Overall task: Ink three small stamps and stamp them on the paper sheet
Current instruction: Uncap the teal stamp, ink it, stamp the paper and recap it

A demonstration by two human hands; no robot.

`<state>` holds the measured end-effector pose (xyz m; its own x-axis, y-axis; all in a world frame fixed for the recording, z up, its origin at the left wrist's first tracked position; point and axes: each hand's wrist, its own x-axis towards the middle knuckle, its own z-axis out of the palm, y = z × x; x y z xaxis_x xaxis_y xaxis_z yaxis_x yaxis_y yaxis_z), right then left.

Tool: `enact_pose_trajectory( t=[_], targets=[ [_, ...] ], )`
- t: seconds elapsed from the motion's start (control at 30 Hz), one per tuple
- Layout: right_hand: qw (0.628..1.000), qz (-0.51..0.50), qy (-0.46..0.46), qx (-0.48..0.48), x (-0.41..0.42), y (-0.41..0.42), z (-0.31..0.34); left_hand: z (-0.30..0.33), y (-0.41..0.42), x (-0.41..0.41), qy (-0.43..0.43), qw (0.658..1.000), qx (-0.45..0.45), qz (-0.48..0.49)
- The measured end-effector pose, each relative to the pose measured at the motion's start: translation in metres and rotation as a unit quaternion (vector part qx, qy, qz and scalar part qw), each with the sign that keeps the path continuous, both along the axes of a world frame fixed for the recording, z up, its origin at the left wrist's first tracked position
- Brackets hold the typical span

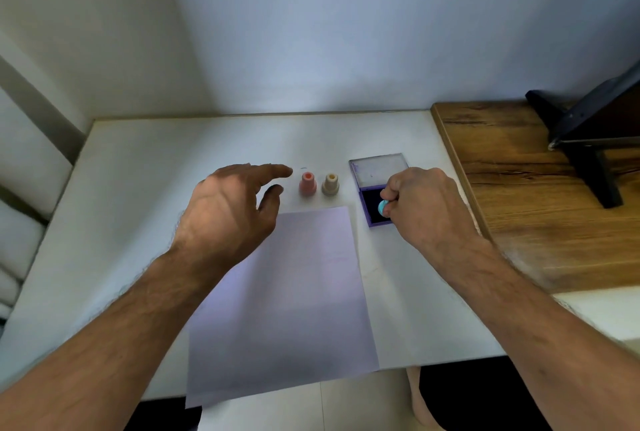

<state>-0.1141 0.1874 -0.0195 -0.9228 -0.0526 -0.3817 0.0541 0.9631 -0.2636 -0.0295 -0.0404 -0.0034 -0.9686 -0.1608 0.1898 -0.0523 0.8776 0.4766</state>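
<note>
My right hand (424,205) grips a small blue stamp (383,207) over the dark pad of an open purple ink pad case (367,212), whose clear lid (379,170) lies flipped back. A pink stamp (307,183) and a beige stamp (330,183) stand upright side by side just beyond the top edge of the pale paper sheet (294,292). My left hand (232,208) hovers open above the sheet's upper left corner, fingers spread, pointing toward the pink stamp without touching it.
Everything sits on a white table (138,170) against a wall. A wooden surface (536,195) adjoins it on the right, carrying a dark stand (588,139). The paper's near end overhangs the table's front edge.
</note>
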Motion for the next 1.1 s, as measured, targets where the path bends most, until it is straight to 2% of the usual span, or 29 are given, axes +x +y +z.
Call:
enact_pose_trajectory(
  t=[0.13, 0.23, 0.27, 0.33, 0.5, 0.6, 0.7, 0.8, 0.87, 0.93, 1.03, 1.1],
  targets=[
    [0.989, 0.055, 0.133, 0.017, 0.013, -0.001, 0.01, 0.007, -0.007, 0.006, -0.002, 1.0, 0.014, 0.022],
    [0.995, 0.054, 0.066, 0.042, 0.011, -0.001, 0.014, 0.01, -0.012, 0.009, -0.005, 0.999, 0.018, 0.034],
    [0.997, 0.044, 0.061, 0.024, 0.011, 0.0, 0.014, 0.011, -0.013, 0.009, -0.006, 0.999, 0.017, 0.038],
    [0.993, 0.038, 0.111, -0.017, 0.013, 0.002, 0.012, 0.012, -0.018, 0.009, -0.006, 0.999, 0.017, 0.042],
    [0.986, 0.035, 0.156, -0.043, 0.021, -0.004, 0.018, 0.01, -0.033, 0.007, -0.021, 0.998, 0.029, 0.054],
    [0.968, -0.003, 0.19, -0.162, 0.027, -0.026, 0.029, 0.004, -0.045, 0.006, -0.03, 0.997, 0.028, 0.063],
    [0.916, -0.079, 0.093, -0.383, 0.033, -0.053, 0.032, 0.001, -0.053, 0.007, -0.048, 0.995, 0.037, 0.078],
    [0.826, -0.157, -0.03, -0.541, 0.046, -0.076, 0.02, -0.002, -0.06, 0.009, -0.07, 0.992, 0.048, 0.092],
    [0.78, -0.198, -0.079, -0.589, 0.059, -0.092, 0.006, -0.005, -0.065, 0.011, -0.082, 0.991, 0.054, 0.094],
    [0.758, -0.225, -0.093, -0.606, 0.073, -0.11, -0.008, -0.008, -0.07, 0.012, -0.1, 0.988, 0.058, 0.099],
    [0.729, -0.271, -0.039, -0.628, 0.081, -0.133, -0.018, -0.011, -0.076, 0.014, -0.128, 0.985, 0.058, 0.099],
    [0.726, -0.291, 0.024, -0.623, 0.081, -0.144, -0.023, -0.013, -0.079, 0.016, -0.151, 0.982, 0.062, 0.094]
  ],
)
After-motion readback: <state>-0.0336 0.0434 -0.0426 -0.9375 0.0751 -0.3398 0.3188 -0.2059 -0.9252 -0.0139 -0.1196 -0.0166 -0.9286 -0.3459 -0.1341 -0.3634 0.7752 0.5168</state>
